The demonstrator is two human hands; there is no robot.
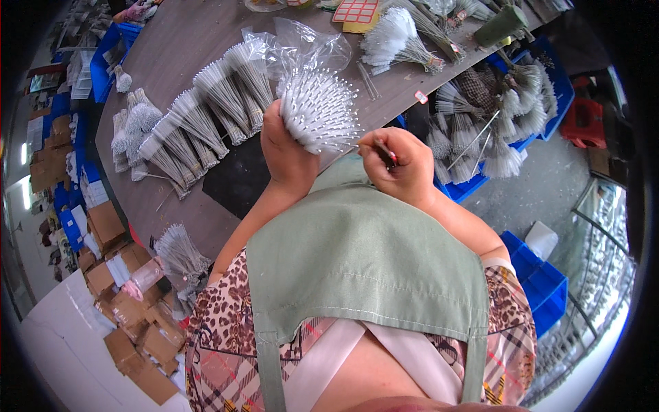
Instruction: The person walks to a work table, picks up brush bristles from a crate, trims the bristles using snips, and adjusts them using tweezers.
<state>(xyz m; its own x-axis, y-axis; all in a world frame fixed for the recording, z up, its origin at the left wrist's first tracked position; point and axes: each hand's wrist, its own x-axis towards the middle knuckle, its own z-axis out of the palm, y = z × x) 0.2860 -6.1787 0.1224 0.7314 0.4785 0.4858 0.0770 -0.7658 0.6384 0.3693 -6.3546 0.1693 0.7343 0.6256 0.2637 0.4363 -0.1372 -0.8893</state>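
Observation:
My left hand (283, 147) is closed round a thick bundle of thin white-bristled wire brushes (319, 110), their many white tips fanned toward me. Close to the right of the bundle, my right hand (400, 167) is closed in a fist. A small dark and red object (388, 155) shows between its fingers; its kind I cannot make out. On the table left of my left hand lie more bundles of brushes (237, 89) in a row. A crumpled clear plastic bag (312, 47) is behind the held bundle.
The brown table (171, 41) curves round in front of me. Another brush bundle (398, 41) lies at its far side, near a green cylinder (500, 26). At right, a blue crate (559, 89) holds brushes; another blue bin (539, 281) stands lower. Cardboard boxes (141, 357) lie at left.

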